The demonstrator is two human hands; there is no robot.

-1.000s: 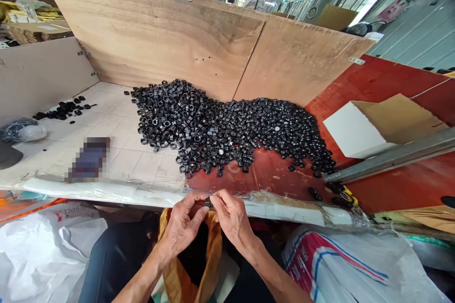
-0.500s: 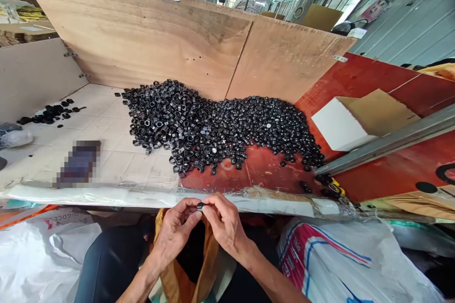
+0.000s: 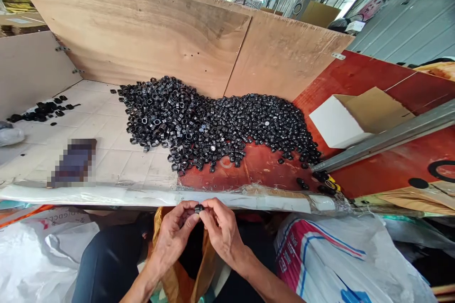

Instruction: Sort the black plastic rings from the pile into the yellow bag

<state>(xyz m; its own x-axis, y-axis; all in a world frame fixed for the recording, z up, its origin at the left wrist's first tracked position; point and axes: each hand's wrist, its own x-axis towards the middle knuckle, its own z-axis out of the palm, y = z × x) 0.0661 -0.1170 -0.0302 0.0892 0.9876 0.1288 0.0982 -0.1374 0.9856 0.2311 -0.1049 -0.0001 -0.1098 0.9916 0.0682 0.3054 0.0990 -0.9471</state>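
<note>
Between the fingertips of both hands is a small black plastic part (image 3: 198, 208), partly covered by the fingers. My left hand (image 3: 177, 228) is closed on its left side, thumb and index finger pinching it. From the right, my right hand (image 3: 222, 231) pinches the same part with thumb and fingertips. Both hands are just in front of the table's padded edge, above an open brown sack (image 3: 203, 274) between my legs. Behind them on the table lies a big heap of black ring-shaped parts (image 3: 156, 118), merging on the right into smaller black round parts (image 3: 263, 118).
A padded white edge (image 3: 117, 195) runs along the table front. Wooden boards (image 3: 142, 28) wall the back. At right stand a white cardboard box (image 3: 336, 123) and a metal bar (image 3: 387, 138). White sacks flank my legs, including a printed sack (image 3: 320, 255). More black pieces (image 3: 44, 110) lie far left.
The view has shifted slightly. Both hands still pinch the small black part, which now shows a little more between the fingertips.
</note>
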